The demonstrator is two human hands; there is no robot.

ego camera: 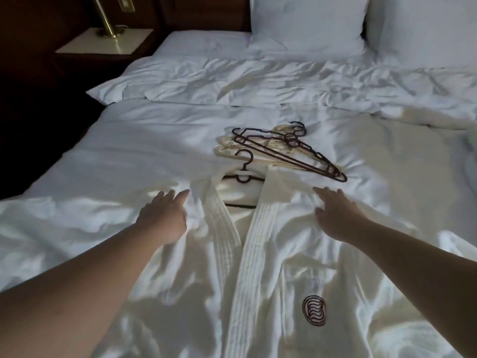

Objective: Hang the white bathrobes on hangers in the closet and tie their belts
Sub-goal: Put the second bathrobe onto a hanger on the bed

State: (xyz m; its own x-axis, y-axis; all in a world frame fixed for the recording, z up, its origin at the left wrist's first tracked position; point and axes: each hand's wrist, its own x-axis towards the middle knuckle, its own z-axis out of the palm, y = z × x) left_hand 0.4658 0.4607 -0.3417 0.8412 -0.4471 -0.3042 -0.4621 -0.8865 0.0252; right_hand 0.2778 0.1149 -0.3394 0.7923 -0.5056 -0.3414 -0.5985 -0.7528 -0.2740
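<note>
A white bathrobe [258, 267] with a dark embroidered logo lies spread face up on the bed, collar pointing away from me. A dark hanger [244, 177] sits inside its neck opening, hook sticking out past the collar. My left hand [165, 215] lies flat on the robe's left shoulder with fingers straight. My right hand [335, 213] rests flat on the right shoulder, fingers extended. No belt shows.
A loose pile of dark and cream hangers [281, 148] lies just beyond the collar. The bed [154, 151] has a rumpled duvet and two pillows [307, 21] at the head. A nightstand [103, 45] with a brass lamp stands at the far left.
</note>
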